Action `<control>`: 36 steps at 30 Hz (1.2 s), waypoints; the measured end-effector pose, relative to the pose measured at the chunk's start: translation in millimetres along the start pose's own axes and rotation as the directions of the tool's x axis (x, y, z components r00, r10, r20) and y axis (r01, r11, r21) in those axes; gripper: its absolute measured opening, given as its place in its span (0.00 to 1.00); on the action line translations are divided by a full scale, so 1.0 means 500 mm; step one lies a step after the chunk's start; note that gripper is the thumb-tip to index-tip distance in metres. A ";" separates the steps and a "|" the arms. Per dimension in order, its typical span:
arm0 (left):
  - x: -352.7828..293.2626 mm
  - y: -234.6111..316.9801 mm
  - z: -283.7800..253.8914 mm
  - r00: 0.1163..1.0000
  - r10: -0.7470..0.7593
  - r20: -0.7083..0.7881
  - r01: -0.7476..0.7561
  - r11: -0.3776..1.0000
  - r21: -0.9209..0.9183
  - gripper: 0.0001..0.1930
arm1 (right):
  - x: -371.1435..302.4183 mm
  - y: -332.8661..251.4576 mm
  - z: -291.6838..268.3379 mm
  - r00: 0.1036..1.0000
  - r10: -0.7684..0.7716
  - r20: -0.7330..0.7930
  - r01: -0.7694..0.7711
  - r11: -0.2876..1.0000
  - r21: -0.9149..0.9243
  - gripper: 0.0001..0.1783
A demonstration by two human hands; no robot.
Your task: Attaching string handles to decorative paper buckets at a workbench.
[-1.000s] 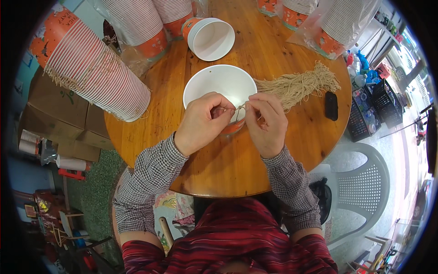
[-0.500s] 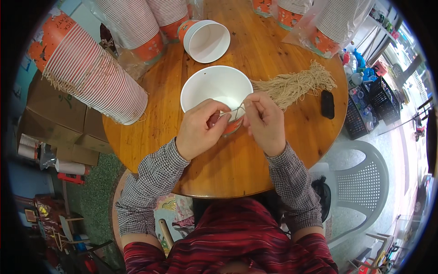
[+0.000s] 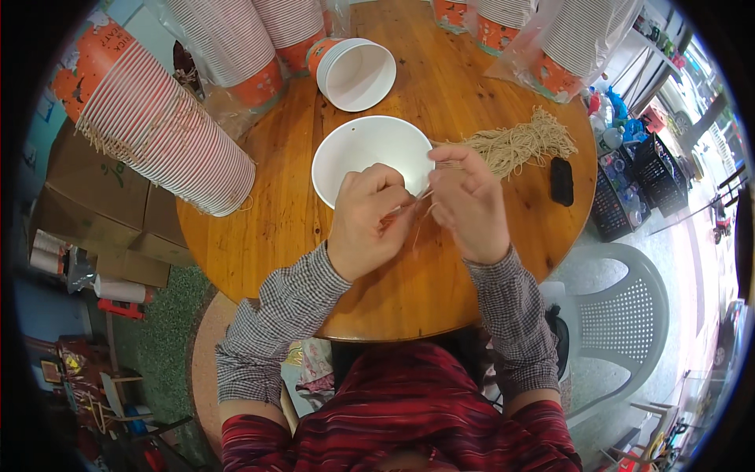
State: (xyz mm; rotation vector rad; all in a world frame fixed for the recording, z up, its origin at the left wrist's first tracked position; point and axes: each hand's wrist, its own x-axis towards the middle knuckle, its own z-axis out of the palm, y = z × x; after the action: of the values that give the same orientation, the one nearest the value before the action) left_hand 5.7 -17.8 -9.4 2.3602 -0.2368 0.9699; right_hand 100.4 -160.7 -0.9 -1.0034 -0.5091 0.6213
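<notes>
A white-lined paper bucket (image 3: 358,153) stands upright in front of me, its wide mouth facing up. My left hand (image 3: 371,216) is closed at its near right rim, thumb and fingers pinching a thin beige string (image 3: 425,206). Close beside it, my right hand (image 3: 472,206) pinches the same string between thumb and fingers, its index finger partly stretched out. A loose string end hangs down between the two hands. Beyond the right hand lies a bundle of beige string (image 3: 527,148) on the wooden table (image 3: 393,303).
A tall nested stack of orange paper buckets (image 3: 169,130) leans at the left. More plastic-wrapped stacks (image 3: 582,47) stand at the back. A few nested buckets lie tipped (image 3: 360,75) behind the upright one. A small black object (image 3: 561,182) is at right, near a grey plastic chair (image 3: 613,322).
Both hands have moved slightly right and come closer together over the string. A string end now hangs below them. The right index finger has stretched outward.
</notes>
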 end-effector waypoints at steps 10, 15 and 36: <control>-0.047 -0.007 0.014 1.000 0.019 -0.005 -0.017 0.973 0.229 0.06 | -0.006 -0.102 -0.100 0.942 -0.256 -0.215 0.313 0.901 0.299 0.11; -0.039 -0.034 -0.007 0.997 0.063 0.048 -0.072 0.974 0.216 0.09 | -0.033 -0.129 -0.074 0.990 -0.140 0.021 0.128 0.947 0.295 0.10; -0.122 0.104 -0.008 0.640 -0.415 0.646 0.541 -0.354 -0.763 0.35 | -0.097 -0.002 0.030 0.990 -0.117 0.074 0.120 0.992 -0.045 0.07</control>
State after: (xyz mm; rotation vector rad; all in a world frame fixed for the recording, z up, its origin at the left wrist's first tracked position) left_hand -59.4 -61.2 -26.5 0.7197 0.1086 -0.0337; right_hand 56.1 -185.0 1.7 -0.9929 -0.6451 0.5418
